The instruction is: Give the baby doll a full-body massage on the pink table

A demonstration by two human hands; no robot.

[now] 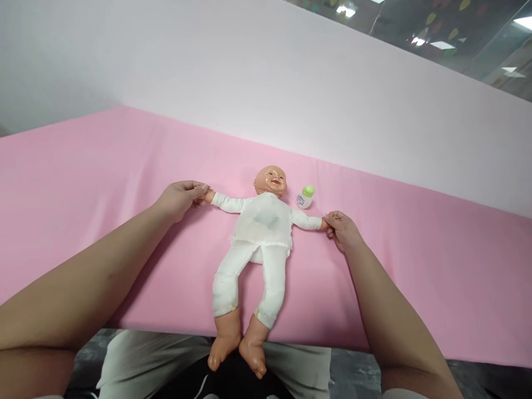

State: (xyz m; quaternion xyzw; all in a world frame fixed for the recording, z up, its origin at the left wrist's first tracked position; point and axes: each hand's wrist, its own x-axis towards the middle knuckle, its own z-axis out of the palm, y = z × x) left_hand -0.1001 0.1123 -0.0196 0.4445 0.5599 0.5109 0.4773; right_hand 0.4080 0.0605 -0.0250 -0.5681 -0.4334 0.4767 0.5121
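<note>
A baby doll with a hard plastic head and a white cloth body lies on its back, its head away from me. Its arms are stretched out to both sides, and its bare feet hang over the near table edge. My left hand is closed around the doll's hand on the left. On the other side, my right hand pinches the doll's other hand between thumb and fingers. Just right of the doll's head is a small white bottle with a green cap, touched by neither hand.
Pink cloth covers the table. A pale wall rises behind it, with a glass pane reflecting lights at the upper right. My lap is close below the table's near edge.
</note>
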